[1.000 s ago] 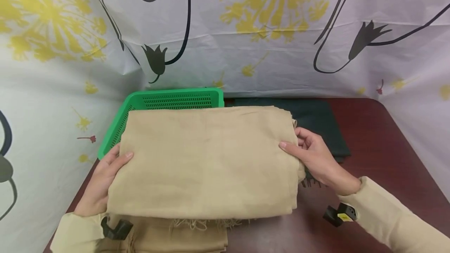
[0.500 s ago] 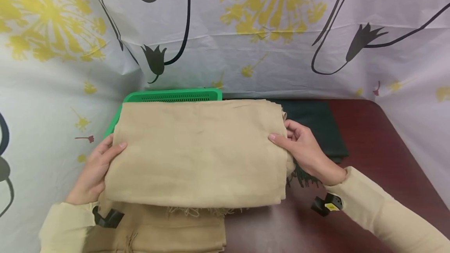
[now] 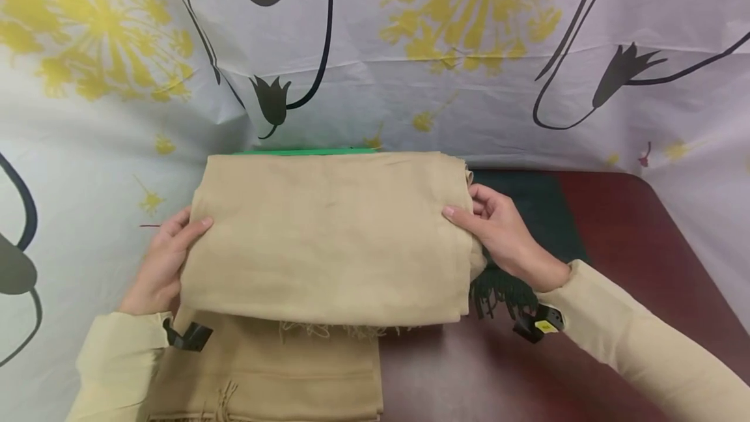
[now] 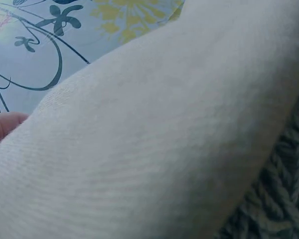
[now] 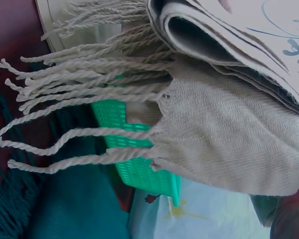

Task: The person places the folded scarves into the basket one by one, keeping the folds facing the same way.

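A folded beige shawl (image 3: 331, 233) is held up in front of me between both hands. My left hand (image 3: 159, 269) grips its left edge, thumb on top. At the opposite edge my right hand (image 3: 508, 236) pinches the folded layers, its thumb also on top. Twisted fringe dangles below; the right wrist view shows the hanging shawl (image 5: 229, 129) and its tassels close up. Pale cloth (image 4: 139, 124) fills most of the left wrist view, with a fingertip (image 4: 2, 127) at the left. Below lies another folded beige shawl (image 3: 281, 383) with fringe.
Behind the raised shawl only the rim of a green basket (image 3: 305, 151) shows; its inside is hidden. A dark green fringed shawl (image 3: 545, 213) lies at the back right on the reddish-brown table (image 3: 633, 266). A patterned white curtain (image 3: 351, 83) closes off the back and sides.
Both hands have raised the folded shawl away from me, so it covers more of the green basket. More of the beige shawl underneath now shows. The grip stays the same.
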Action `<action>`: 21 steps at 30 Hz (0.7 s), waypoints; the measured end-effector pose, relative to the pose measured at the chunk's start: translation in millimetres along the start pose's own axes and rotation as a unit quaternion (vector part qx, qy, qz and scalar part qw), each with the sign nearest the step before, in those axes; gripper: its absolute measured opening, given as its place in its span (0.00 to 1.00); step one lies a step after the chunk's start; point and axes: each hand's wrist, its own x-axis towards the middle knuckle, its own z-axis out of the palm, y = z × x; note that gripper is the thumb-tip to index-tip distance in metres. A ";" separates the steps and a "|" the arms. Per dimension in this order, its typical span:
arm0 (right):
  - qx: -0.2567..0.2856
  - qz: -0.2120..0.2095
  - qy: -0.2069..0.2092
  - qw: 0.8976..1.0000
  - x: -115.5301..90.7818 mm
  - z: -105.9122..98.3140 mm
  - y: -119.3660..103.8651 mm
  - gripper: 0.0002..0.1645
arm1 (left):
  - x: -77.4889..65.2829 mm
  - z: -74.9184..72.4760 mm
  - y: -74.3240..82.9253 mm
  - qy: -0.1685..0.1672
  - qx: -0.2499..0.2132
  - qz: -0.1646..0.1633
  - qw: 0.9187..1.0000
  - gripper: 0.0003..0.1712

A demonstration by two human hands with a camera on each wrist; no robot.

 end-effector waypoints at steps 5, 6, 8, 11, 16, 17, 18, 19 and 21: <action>0.000 -0.004 0.004 1.000 7.9 5.3 -2.0 0.13 | 7.2 -5.6 6.8 0.023 0.013 0.009 1.000 0.14; 0.000 -0.005 0.006 1.000 10.1 6.7 -2.0 0.13 | 8.7 -6.8 8.1 0.030 0.014 0.010 0.999 0.13; 0.002 -0.005 0.009 1.000 14.7 9.5 -1.8 0.14 | 11.7 -9.2 10.1 0.043 0.017 0.012 0.999 0.12; 0.003 -0.008 0.011 1.000 21.7 12.9 -1.4 0.14 | 16.0 -12.7 12.3 0.056 0.022 0.012 0.998 0.10; -0.012 -0.015 0.010 1.000 29.7 16.7 -1.5 0.15 | 23.4 -20.4 14.9 0.063 0.044 -0.009 0.997 0.09; -0.015 -0.017 0.009 1.000 30.9 17.1 -1.9 0.15 | 25.2 -22.0 15.5 0.065 0.048 -0.015 0.997 0.09; -0.017 -0.017 0.009 1.000 32.3 17.8 -2.7 0.16 | 27.1 -23.5 16.4 0.067 0.051 -0.020 0.996 0.09; -0.020 -0.018 0.009 1.000 33.7 18.5 -3.6 0.16 | 29.0 -24.7 17.3 0.069 0.051 -0.024 0.996 0.09; -0.019 -0.019 0.008 1.000 37.0 20.7 -5.9 0.17 | 32.7 -27.2 19.8 0.073 0.054 -0.031 0.995 0.09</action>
